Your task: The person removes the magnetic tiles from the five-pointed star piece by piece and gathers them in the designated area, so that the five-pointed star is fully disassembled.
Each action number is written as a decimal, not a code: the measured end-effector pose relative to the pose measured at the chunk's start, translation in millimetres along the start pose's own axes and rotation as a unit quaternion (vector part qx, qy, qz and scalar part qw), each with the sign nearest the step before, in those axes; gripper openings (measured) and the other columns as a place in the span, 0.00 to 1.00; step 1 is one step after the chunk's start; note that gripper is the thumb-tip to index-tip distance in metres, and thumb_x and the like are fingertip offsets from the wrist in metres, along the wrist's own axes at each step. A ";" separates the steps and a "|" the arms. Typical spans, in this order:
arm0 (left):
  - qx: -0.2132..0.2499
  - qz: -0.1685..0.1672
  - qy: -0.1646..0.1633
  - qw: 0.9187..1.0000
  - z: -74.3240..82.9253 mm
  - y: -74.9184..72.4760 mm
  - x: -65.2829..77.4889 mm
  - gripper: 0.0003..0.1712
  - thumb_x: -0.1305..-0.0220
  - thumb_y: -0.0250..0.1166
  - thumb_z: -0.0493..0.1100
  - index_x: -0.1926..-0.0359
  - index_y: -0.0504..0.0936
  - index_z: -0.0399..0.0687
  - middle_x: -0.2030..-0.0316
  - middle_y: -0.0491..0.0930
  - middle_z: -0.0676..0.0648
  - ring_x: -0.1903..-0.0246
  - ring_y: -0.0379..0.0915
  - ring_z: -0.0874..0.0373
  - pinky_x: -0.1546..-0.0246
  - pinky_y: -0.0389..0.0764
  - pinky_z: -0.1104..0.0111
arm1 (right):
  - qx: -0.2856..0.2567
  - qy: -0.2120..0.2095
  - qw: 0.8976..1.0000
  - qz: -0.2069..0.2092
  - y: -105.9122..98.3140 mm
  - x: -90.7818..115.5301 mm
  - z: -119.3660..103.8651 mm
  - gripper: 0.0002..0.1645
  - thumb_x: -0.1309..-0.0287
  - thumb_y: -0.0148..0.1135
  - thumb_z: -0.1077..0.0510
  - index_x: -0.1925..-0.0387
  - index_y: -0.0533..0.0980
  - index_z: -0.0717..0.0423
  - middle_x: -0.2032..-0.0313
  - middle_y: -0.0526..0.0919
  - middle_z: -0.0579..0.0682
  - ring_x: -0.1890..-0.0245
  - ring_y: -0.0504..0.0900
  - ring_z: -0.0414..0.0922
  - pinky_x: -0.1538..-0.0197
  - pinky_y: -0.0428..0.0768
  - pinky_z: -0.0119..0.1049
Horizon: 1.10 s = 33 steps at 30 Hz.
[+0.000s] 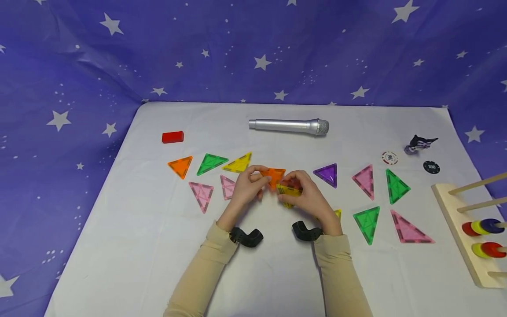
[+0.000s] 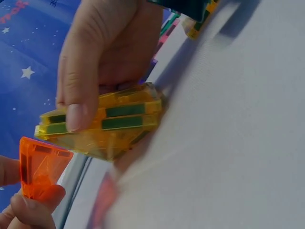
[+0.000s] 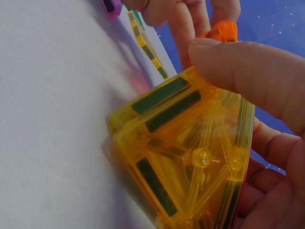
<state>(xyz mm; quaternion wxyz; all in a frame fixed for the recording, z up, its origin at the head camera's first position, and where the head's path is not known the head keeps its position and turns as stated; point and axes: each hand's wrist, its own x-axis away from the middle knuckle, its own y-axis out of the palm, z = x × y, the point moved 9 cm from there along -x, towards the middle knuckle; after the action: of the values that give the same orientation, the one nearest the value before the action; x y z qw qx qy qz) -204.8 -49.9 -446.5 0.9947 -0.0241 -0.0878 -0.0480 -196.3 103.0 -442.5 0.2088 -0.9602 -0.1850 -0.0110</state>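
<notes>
My left hand pinches an orange triangular magnetic tile near the table's middle; the left wrist view shows the same orange tile between thumb and fingers. Just to the right, my right hand grips a stack of yellow triangular magnetic tiles, with red showing at its far side. In the right wrist view the thumb lies over the upper edge of the yellow stack, and fingers curl behind it. Dark magnet strips line the stack's edges. Both hands are close together, the orange tile beside the stack's left end.
Around the hands lie several pink, green, yellow, orange and purple triangular tiles. A silver microphone and red block lie farther back. To the right are two poker chips, a small dark figure and a wooden peg rack.
</notes>
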 end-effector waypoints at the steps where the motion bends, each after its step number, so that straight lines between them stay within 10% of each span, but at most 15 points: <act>1: 0.007 0.003 0.002 1.000 1.4 -2.5 1.9 0.15 0.43 0.63 0.38 0.53 0.75 0.42 0.82 0.72 0.33 0.91 0.60 0.47 0.87 0.65 0.69 | 0.000 0.001 1.000 0.000 -0.2 0.0 0.0 0.29 0.55 0.71 0.56 0.53 0.68 0.58 0.50 0.67 0.55 0.53 0.68 0.51 0.47 0.64 0.47; 12: 0.037 0.126 -0.008 0.991 7.4 -90.3 55.6 0.17 0.44 0.63 0.33 0.51 0.74 0.41 0.81 0.74 0.42 0.90 0.60 0.57 0.87 0.66 0.70 | 0.010 0.003 1.000 -0.003 -1.7 1.9 0.3 0.28 0.55 0.70 0.52 0.54 0.68 0.55 0.51 0.67 0.52 0.53 0.68 0.49 0.48 0.64 0.45; 22: 0.062 0.317 -0.042 0.945 -12.7 -198.6 110.0 0.18 0.44 0.62 0.32 0.52 0.73 0.46 0.73 0.79 0.53 0.93 0.60 0.63 0.92 0.63 0.76 | 0.009 0.008 1.000 -0.012 -3.6 11.7 -37.2 0.25 0.51 0.66 0.63 0.53 0.67 0.65 0.51 0.66 0.60 0.53 0.67 0.54 0.48 0.64 0.48; 33: -0.064 0.331 -0.068 0.939 -26.5 -223.6 120.3 0.32 0.44 0.62 0.31 0.38 0.65 0.48 0.61 0.75 0.42 0.93 0.61 0.64 0.89 0.67 0.76 | 0.006 0.007 1.000 -0.012 -1.1 4.1 -13.1 0.26 0.52 0.68 0.59 0.52 0.67 0.61 0.51 0.66 0.57 0.53 0.67 0.53 0.49 0.64 0.47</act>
<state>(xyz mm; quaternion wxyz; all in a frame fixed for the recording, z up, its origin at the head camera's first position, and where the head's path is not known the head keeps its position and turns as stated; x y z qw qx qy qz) -104.6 -284.6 -442.4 0.9425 -0.1187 -0.1394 0.2798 -192.2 100.0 -429.7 0.2158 -0.9566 -0.1951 -0.0190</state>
